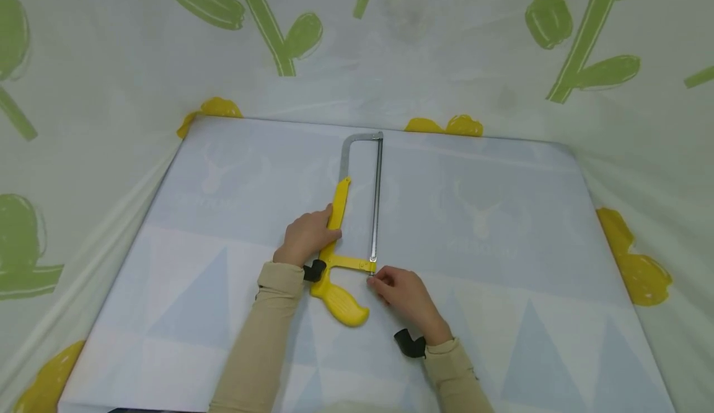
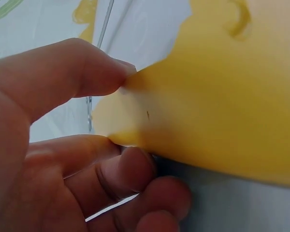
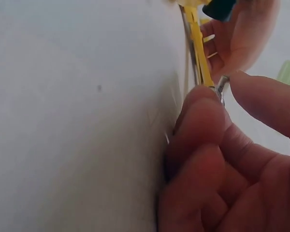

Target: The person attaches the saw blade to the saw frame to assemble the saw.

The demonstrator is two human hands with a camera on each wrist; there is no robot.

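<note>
A hacksaw [image 1: 340, 205] with a yellow frame and grey front arm lies on the cloth-covered table. Its blade [image 1: 376, 202] runs along the right side, and the yellow handle [image 1: 347, 305] points toward me. My left hand [image 1: 307, 234] grips the yellow frame above the handle; in the left wrist view, thumb and forefinger pinch the frame [image 2: 222, 116]. At the blade's near end, my right hand [image 1: 406, 295] holds a small metal wing nut [image 3: 223, 84] between thumb and forefinger. Its other fingers are curled, and they partly hide the nut.
The table [image 1: 480, 214] wears a pale cover with blue triangles. A white cloth [image 1: 446, 41] with green and yellow plant prints hangs behind and around it. Black wrist mounts [image 1: 409, 343] sit on both wrists near the cuffs.
</note>
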